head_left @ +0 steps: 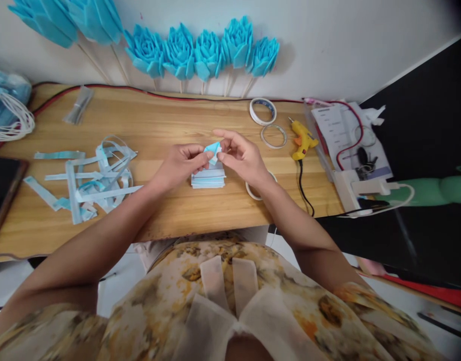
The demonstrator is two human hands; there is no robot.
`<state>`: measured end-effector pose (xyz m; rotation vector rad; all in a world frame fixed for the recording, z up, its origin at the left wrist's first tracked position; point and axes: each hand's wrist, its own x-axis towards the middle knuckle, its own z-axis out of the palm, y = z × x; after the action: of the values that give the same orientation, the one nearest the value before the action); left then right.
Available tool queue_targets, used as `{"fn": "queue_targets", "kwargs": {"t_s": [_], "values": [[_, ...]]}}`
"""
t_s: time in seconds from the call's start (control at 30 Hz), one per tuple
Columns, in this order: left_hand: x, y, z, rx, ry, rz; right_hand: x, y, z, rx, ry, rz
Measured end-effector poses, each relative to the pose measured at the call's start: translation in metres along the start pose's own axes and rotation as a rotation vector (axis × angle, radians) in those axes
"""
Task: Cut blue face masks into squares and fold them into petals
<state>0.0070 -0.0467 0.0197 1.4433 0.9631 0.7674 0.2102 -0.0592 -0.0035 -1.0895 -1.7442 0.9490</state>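
Note:
A small folded piece of light-blue fabric (212, 149) is held up between my two hands, above the desk's middle. My left hand (188, 159) pinches its left side between thumb and fingers. At its right edge, my right hand (241, 154) grips with thumb and forefinger, other fingers raised and curled. Just below them lies a neat stack of pale blue and white fabric pieces (208, 179), its far part hidden by the hands. Left of my left forearm spreads a loose heap of cut blue and white strips (98, 175).
Blue fabric roses (209, 55) on sticks lean against the wall. Rolls of tape (263, 111) and a yellow glue gun (302, 139) lie on the right; another roll (253, 189) is partly under my right forearm. A power strip (348, 190) sits at the right edge, a dark tablet (4, 193) far left.

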Motion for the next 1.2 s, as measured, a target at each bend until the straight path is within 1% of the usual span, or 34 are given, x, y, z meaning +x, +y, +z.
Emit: {"fn": "queue_targets", "kwargs": {"t_s": [0.13, 0.33, 0.47, 0.57, 0.67, 0.87, 0.93, 1.0, 1.1, 1.2], "values": [[-0.001, -0.001, 0.003, 0.008, 0.004, 0.044, -0.001, -0.001, 0.003, 0.001, 0.020, 0.012], [-0.001, -0.002, 0.003, 0.076, 0.017, 0.030, -0.001, -0.002, 0.004, 0.049, 0.002, 0.026], [-0.002, -0.001, 0.003, 0.104, 0.012, 0.037, -0.001, -0.003, 0.003, 0.051, 0.039, 0.033], [-0.002, 0.001, 0.003, 0.077, 0.010, 0.043, 0.000, -0.002, 0.002, 0.021, 0.089, 0.050], [-0.001, 0.004, 0.002, 0.025, 0.034, 0.037, 0.001, 0.000, 0.001, 0.008, 0.127, 0.061], [0.003, 0.004, -0.002, -0.024, 0.100, 0.005, 0.003, 0.007, -0.001, 0.039, 0.140, 0.050], [0.003, 0.002, -0.003, -0.046, 0.102, -0.011, 0.003, 0.008, -0.003, 0.045, 0.125, 0.057], [0.003, 0.001, -0.004, -0.085, 0.074, -0.029, 0.004, 0.008, -0.005, 0.066, 0.096, 0.043], [0.004, 0.001, -0.004, -0.137, 0.006, -0.033, 0.004, 0.005, -0.008, 0.104, 0.024, -0.027], [0.005, 0.000, -0.004, -0.168, -0.010, -0.021, 0.007, -0.003, -0.011, 0.126, -0.063, -0.075]]}}
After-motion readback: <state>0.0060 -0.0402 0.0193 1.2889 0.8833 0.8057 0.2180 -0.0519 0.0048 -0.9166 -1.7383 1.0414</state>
